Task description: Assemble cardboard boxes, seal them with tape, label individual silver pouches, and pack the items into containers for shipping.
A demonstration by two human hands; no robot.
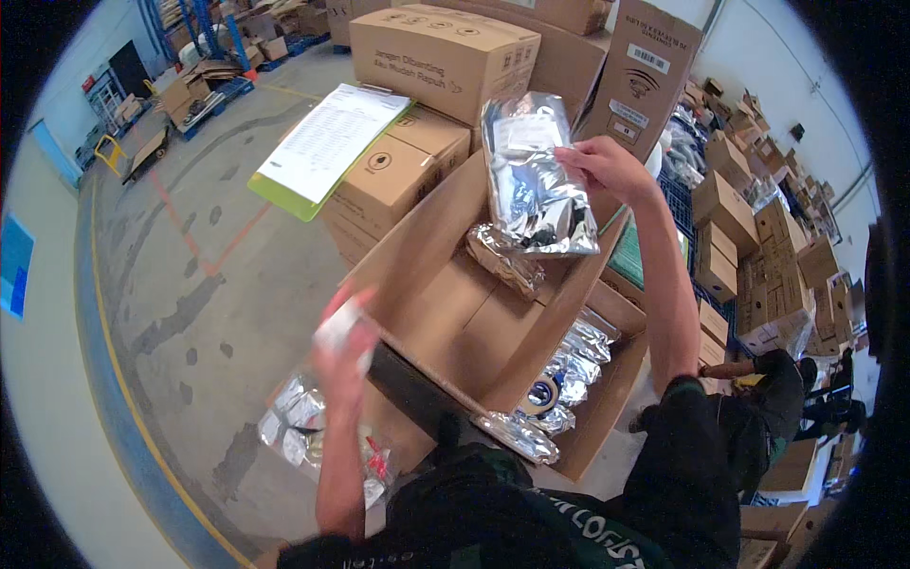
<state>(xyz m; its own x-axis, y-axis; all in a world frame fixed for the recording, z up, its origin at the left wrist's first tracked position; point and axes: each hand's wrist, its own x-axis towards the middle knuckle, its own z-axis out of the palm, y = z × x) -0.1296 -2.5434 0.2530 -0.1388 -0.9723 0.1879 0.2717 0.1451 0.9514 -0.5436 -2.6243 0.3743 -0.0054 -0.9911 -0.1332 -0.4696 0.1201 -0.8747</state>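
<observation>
My right hand [611,167] pinches the side edge of a silver foil pouch [537,203] with a white label, above the far end of an open cardboard carton [455,348]. A brown-and-silver foil packet [506,259] lies inside the carton, partly under the pouch. Near the carton's left edge my left hand [345,355] is blurred, with a small white object [346,331] in its grip that is too smeared to name. In a second open box [593,437] on the right lie several silver foil pouches [586,338] and a tape roll [542,395].
A green clipboard [284,193] with printed sheets rests on stacked cartons [387,174] at the far left. A clear plastic bag [302,427] of foil packs sits low left. A tall carton [640,78] stands behind. Another person [761,412] is at right, near stacked boxes [775,277].
</observation>
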